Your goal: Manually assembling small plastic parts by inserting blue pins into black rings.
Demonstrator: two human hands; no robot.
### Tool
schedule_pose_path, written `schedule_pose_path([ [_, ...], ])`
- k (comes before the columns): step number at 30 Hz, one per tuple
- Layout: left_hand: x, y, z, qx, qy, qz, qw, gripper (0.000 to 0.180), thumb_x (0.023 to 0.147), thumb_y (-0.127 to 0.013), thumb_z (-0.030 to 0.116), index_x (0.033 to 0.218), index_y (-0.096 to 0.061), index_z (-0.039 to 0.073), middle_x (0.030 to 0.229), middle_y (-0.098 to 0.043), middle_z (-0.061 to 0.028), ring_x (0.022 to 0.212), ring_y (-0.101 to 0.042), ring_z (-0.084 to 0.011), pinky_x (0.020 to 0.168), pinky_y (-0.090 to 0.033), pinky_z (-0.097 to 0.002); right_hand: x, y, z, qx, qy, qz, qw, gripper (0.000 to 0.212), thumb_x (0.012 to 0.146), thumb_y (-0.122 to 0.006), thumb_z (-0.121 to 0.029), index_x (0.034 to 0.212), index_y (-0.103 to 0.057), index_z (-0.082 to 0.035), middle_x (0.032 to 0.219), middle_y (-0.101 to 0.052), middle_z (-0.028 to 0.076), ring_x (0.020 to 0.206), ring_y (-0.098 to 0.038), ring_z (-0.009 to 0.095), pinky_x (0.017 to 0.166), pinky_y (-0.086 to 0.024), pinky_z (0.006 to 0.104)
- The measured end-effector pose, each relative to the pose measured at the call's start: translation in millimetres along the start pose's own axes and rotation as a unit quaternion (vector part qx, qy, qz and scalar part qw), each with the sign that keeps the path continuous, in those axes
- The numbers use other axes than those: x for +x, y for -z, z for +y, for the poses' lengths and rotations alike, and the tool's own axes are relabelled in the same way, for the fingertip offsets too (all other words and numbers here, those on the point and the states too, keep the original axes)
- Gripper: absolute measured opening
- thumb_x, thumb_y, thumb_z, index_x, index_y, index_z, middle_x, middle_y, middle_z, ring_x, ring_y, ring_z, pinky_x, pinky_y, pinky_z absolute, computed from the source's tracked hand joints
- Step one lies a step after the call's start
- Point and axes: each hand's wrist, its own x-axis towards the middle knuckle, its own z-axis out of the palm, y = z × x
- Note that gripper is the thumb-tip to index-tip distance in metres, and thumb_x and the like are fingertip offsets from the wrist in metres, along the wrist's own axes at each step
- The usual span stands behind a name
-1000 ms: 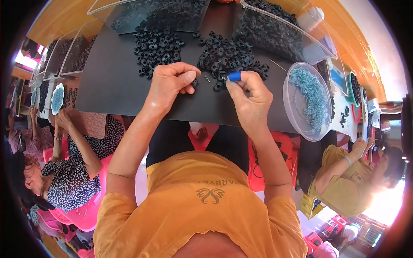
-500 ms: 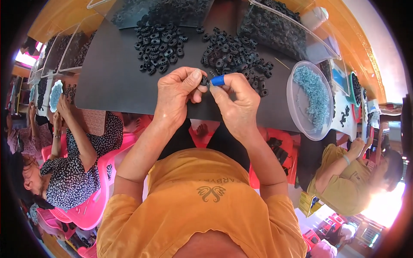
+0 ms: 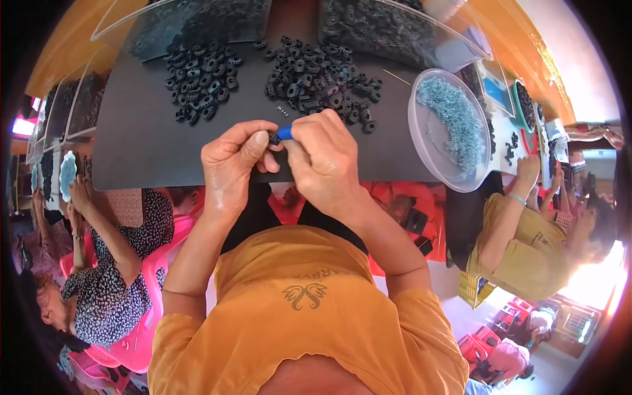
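My left hand (image 3: 232, 158) pinches a small black plastic part (image 3: 274, 139) between thumb and fingers, above the table's near edge. My right hand (image 3: 324, 161) is closed beside it, with a blue wrap (image 3: 284, 133) around its index fingertip pressed against the part. Whatever lies between the right thumb and finger is hidden. Just beyond the hands, a few tiny metal springs (image 3: 283, 111) lie on the dark table. Behind them are two heaps of similar black parts, a left heap (image 3: 201, 82) and a right heap (image 3: 319, 82).
On the right of the dark table (image 3: 141, 131) stands a round clear tub (image 3: 417, 135) with tiny light-blue pieces. Large clear bins, one at far left (image 3: 197, 26) and one at far right (image 3: 375, 33), hold more black parts. A thin stick (image 3: 396, 77) lies nearby. People sit on both sides.
My right hand has tilted over, and its blue-wrapped fingertip now presses onto the black part. My left hand still holds that part. The whole view has shifted slightly.
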Motion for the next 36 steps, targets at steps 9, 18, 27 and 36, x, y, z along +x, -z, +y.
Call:
schedule_pose_path([
  [9,-4.6,-6.9,1.9,-0.018,0.048,-0.04,0.998,0.018,0.092,-0.056,0.007,0.106,-0.062,-0.004,0.083,-0.066,-0.0064,0.06,-0.057,-0.0076,0.057,-0.048,-0.0182,-3.9,7.1,1.1,0.081,-0.15,-0.038,0.985,0.014,0.069,-0.064,0.007,0.075,-0.055,-0.002,0.069,-0.055,0.01,0.064,-0.052,0.028,0.056,-0.041,0.0379],
  [18,-11.0,-5.5,-5.2,-0.037,0.005,-0.042,0.998,0.021,0.091,-0.059,0.005,0.109,-0.058,-0.005,0.085,-0.064,-0.0045,0.067,-0.06,-0.0094,0.061,-0.049,-0.02,-10.9,-8.6,-7.7,-0.126,0.102,0.022,0.987,0.026,0.063,-0.063,0.001,0.088,-0.057,0.005,0.082,-0.054,0.015,0.069,-0.049,0.029,0.058,-0.042,0.0365],
  [27,-14.9,-10.1,-12.6,-0.049,-0.026,-0.011,0.998,0.021,0.088,-0.062,0.004,0.107,-0.059,-0.004,0.097,-0.063,-0.0032,0.084,-0.057,-0.007,0.076,-0.046,-0.0194,-22.5,-13.6,-19.5,-0.187,0.133,0.024,0.973,0.031,0.068,-0.062,0.001,0.097,-0.056,0.012,0.092,-0.058,0.026,0.071,-0.052,0.03,0.059,-0.044,0.037],
  [36,-15.8,-10.1,-12.0,-0.074,-0.036,-0.036,0.996,0.026,0.088,-0.063,0.009,0.11,-0.057,-0.003,0.095,-0.063,-0.0014,0.085,-0.056,-0.0055,0.073,-0.046,-0.0185,-27.4,-14.1,-22.3,-0.154,0.108,0.03,0.982,0.031,0.07,-0.06,0.001,0.098,-0.057,0.013,0.101,-0.059,0.03,0.077,-0.057,0.032,0.064,-0.047,0.0375],
])
